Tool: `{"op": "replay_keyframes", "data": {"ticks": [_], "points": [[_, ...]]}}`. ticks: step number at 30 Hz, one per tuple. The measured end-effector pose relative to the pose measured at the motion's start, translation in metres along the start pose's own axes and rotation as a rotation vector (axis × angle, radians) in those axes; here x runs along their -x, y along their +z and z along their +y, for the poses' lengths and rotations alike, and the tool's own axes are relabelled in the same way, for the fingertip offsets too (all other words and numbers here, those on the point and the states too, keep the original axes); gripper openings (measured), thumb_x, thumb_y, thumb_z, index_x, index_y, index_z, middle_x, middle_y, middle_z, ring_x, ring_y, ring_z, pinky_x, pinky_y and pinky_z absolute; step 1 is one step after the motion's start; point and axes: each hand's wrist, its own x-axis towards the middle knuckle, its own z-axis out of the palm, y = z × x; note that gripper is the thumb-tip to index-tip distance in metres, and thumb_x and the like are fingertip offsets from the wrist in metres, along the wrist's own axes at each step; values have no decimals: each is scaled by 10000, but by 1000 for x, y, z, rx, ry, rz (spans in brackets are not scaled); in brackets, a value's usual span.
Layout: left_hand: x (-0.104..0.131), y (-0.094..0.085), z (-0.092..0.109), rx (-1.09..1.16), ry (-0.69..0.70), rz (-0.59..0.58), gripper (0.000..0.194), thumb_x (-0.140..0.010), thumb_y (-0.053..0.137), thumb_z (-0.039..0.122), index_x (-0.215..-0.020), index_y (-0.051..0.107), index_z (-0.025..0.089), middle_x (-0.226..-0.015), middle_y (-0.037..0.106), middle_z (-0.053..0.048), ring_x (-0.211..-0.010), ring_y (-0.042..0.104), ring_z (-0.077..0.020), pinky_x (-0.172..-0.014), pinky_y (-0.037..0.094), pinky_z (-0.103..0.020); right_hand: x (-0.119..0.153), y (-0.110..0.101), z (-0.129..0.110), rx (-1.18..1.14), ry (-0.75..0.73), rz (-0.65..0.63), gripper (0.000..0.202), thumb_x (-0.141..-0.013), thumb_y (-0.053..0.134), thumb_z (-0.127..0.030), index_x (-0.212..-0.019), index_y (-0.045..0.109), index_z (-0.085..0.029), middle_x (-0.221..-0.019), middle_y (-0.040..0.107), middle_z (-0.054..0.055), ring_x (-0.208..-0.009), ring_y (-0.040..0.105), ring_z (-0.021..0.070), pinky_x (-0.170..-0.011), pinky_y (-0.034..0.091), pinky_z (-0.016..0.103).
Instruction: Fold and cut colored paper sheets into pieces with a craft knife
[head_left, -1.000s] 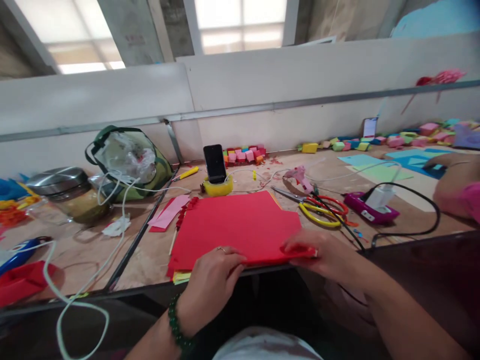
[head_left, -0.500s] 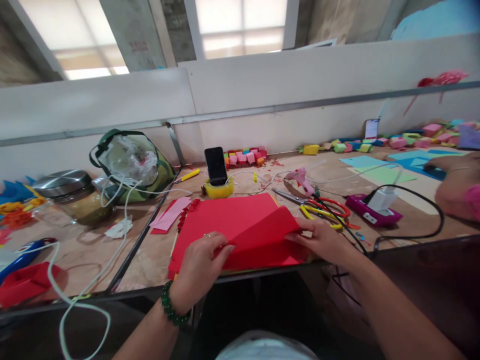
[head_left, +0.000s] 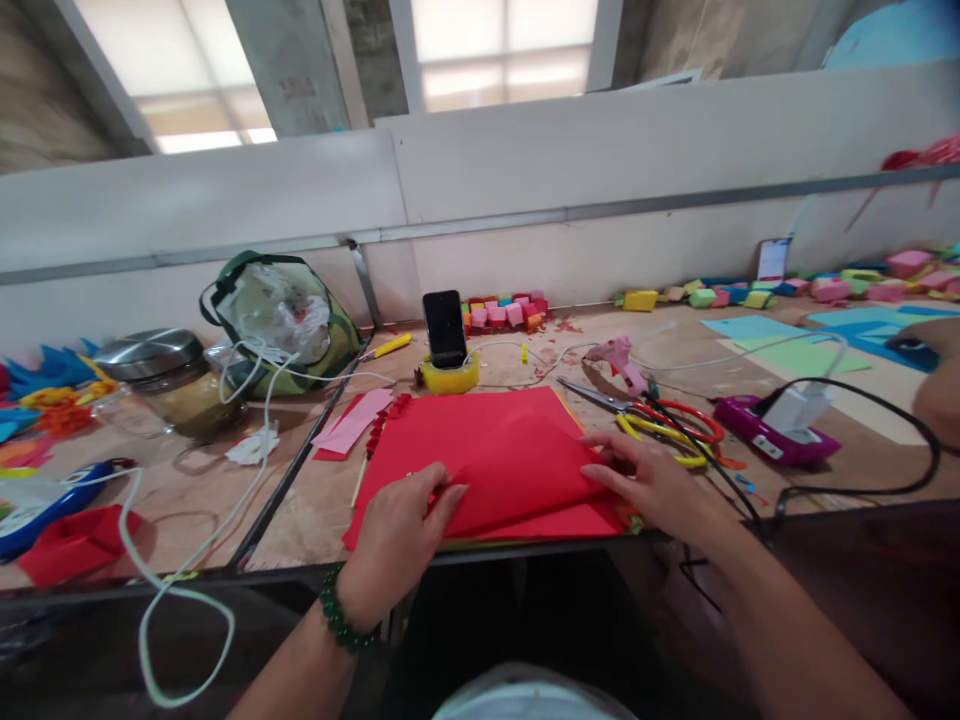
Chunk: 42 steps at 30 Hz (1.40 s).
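Red paper (head_left: 480, 440) lies in front of me at the table's edge, its near part folded up and over toward the back, with more red paper beneath. My left hand (head_left: 401, 520), with a green bead bracelet at the wrist, pinches the near left part of the fold between thumb and fingers. At the right end of the fold, my right hand (head_left: 641, 480) holds the paper's edge between thumb and fingers. Pink paper strips (head_left: 356, 420) and a row of small red pieces (head_left: 382, 425) lie left of the sheet.
Scissors (head_left: 667, 430), a pink glue gun (head_left: 621, 362) and a purple power strip (head_left: 772, 430) lie right. Behind stand a phone on a yellow tape roll (head_left: 450, 376) and a green bag (head_left: 341, 345). A glass jar (head_left: 180, 395) is left; another person's hand (head_left: 941, 390) is far right.
The lifted right part of the red sheet has come down flatter over the paper below. My right hand has shifted slightly along with it. The whole view has moved slightly left.
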Motion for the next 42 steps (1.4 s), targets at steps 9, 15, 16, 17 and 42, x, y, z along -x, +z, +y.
{"op": "replay_keyframes", "data": {"ticks": [9, 15, 16, 17, 42], "points": [[-3, 6, -9, -85, -14, -50, 268, -940, 479, 285, -691, 509, 192, -730, 583, -39, -726, 549, -196, -674, 351, -292, -18, -3, -3, 227, 13, -140, 650, -805, 557, -664, -1194, 653, -153, -1209, 663, 150, -1099, 606, 311, -940, 461, 428], [-6, 6, -10, -89, -44, -88, 289, -885, 529, 222, -609, 453, 192, -639, 527, -12, -687, 519, -177, -623, 310, -278, -49, -9, -12, 337, -21, -278, 513, -811, 569, -615, -1085, 686, -198, -1089, 696, 117, -963, 646, 276, -810, 478, 350], [-7, 6, -11, -86, -54, -92, 288, -885, 537, 235, -611, 459, 190, -639, 530, -11, -679, 515, -175, -620, 307, -279, -54, -10, -16, 362, -23, -318, 471, -796, 599, -588, -1051, 693, -204, -1061, 702, 109, -936, 651, 271, -781, 475, 338], [-7, 6, -12, -82, -63, -96, 288, -886, 544, 250, -616, 467, 189, -643, 536, -12, -671, 511, -174, -616, 306, -281, -58, -10, -20, 385, -25, -351, 434, -782, 622, -565, -1017, 699, -209, -1031, 707, 102, -912, 655, 268, -757, 470, 329], [24, 8, -12, 513, 211, -103, 188, -865, 571, 150, -875, 750, 206, -911, 738, -63, -854, 679, -176, -780, 508, -267, 63, -23, -25, 53, -310, -236, 213, -834, 651, -306, -1031, 731, -314, -1072, 726, 66, -994, 670, 243, -864, 541, 363]]}}
